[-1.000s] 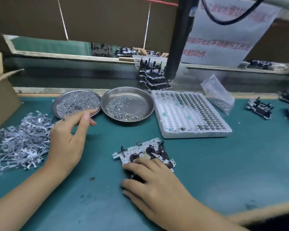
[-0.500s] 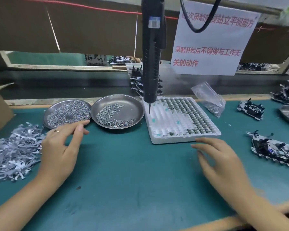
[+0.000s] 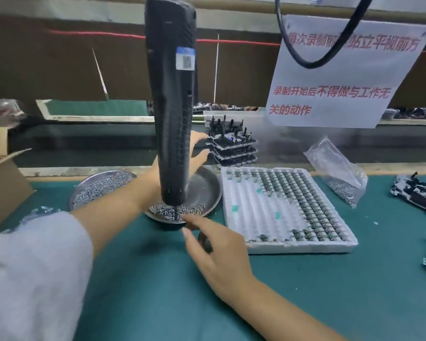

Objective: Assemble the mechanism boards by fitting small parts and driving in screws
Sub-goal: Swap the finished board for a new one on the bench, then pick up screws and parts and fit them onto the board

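- Change: half a second ago my left hand (image 3: 197, 153) hovered by the left dish; it has since crossed to the stack of boards (image 3: 233, 146) at 12 o'clock. I judge that a fresh board is being fetched, so a new assembly cycle begins. No board lies on the green mat (image 3: 145, 279) before me.
- Cardboard box (image 3: 3, 183), 9 o'clock: brown, matte, flap open.
- Left dish (image 3: 101, 187), 10 o'clock: round shallow steel pan, heaped with small bright screws.
- Left hand: fingers spread wide around the stack's left edge; partly hidden by the driver, so I cannot tell whether it touches a board yet.
- Electric screwdriver (image 3: 174, 107), centre: black ribbed barrel hanging upright, thin bit over the dish below.
- Right dish (image 3: 207, 190), beneath the driver: polished steel, screws (image 3: 167, 210) gathered at its near rim.
- Right hand (image 3: 219, 252), 6 o'clock: fingers loosely extended, the tips at the near rim of the right dish, holding nothing that I can see. It has come here from the tray's near edge.
- Stack of boards: pale plates with black moulded posts, several layers.
- Parts tray (image 3: 288, 210), 2 o'clock: white foam grid, the right columns filled with small dark metal parts.
- Plastic bag (image 3: 337, 173), 2 o'clock: clear, crinkled, screws inside.
- Finished boards (image 3: 416, 193), 3 o'clock: black and white, laid flat.
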